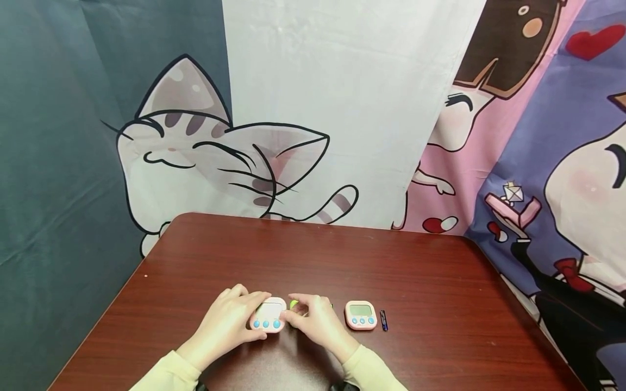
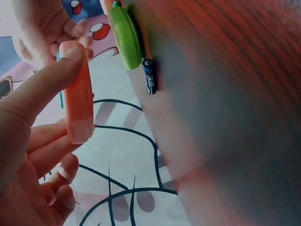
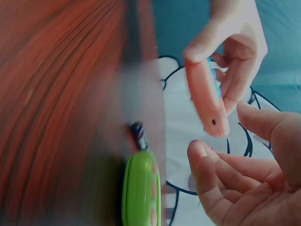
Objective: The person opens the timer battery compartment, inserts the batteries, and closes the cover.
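Observation:
My left hand (image 1: 227, 315) grips a pink timer (image 1: 268, 312) with blue buttons, thumb and fingers on its edges. In the left wrist view, the timer (image 2: 79, 101) is seen edge-on, raised above the table. My right hand (image 1: 318, 320) is at the timer's right edge. In the right wrist view, its thumb and fingers (image 3: 207, 172) stand apart around the timer's end, and nothing is pinched between them. Behind the right hand lies a rounded green device (image 3: 141, 188), mostly hidden in the head view. Close to its end is a small dark battery (image 2: 149, 76).
A second pink timer (image 1: 361, 315) with blue buttons lies right of my hands. Beside it is another dark blue battery (image 1: 383, 320). The reddish-brown wooden table (image 1: 313, 250) ends at a cartoon-printed cloth backdrop (image 1: 342, 108).

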`<action>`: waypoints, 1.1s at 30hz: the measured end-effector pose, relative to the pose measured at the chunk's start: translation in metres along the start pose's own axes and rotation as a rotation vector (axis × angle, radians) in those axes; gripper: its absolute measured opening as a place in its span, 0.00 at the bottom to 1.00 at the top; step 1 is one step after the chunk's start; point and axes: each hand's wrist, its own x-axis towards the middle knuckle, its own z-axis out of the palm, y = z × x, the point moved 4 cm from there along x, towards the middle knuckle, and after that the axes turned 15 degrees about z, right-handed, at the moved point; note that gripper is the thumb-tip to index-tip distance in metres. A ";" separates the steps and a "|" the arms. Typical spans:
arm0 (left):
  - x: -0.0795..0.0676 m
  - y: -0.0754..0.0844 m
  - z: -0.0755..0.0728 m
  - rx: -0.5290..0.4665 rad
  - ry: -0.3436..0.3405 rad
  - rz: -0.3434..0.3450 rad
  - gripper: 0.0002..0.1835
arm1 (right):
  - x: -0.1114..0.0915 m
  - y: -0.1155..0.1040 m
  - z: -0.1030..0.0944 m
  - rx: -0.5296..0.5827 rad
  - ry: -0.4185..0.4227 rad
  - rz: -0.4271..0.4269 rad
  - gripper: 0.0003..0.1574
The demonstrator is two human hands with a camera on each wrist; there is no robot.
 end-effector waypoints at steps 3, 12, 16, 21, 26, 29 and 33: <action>0.000 0.003 0.000 -0.026 0.014 0.001 0.36 | 0.000 0.000 -0.002 0.085 -0.056 0.066 0.24; 0.001 0.009 -0.003 -0.038 0.039 0.011 0.36 | -0.002 -0.003 -0.001 0.128 -0.115 0.105 0.21; 0.002 0.012 -0.005 -0.027 0.053 0.040 0.37 | -0.004 -0.003 -0.001 0.133 -0.125 0.109 0.19; 0.004 0.014 -0.006 -0.005 0.071 0.064 0.38 | -0.005 -0.003 -0.003 0.163 -0.128 0.116 0.16; 0.004 0.016 -0.007 -0.003 0.087 0.072 0.38 | -0.006 -0.003 -0.005 0.181 -0.118 0.133 0.16; 0.004 0.016 -0.005 0.002 0.098 0.076 0.38 | -0.006 -0.002 -0.005 0.200 -0.123 0.155 0.16; 0.004 0.015 -0.005 -0.003 0.122 0.081 0.39 | -0.005 -0.001 -0.006 0.220 -0.129 0.176 0.16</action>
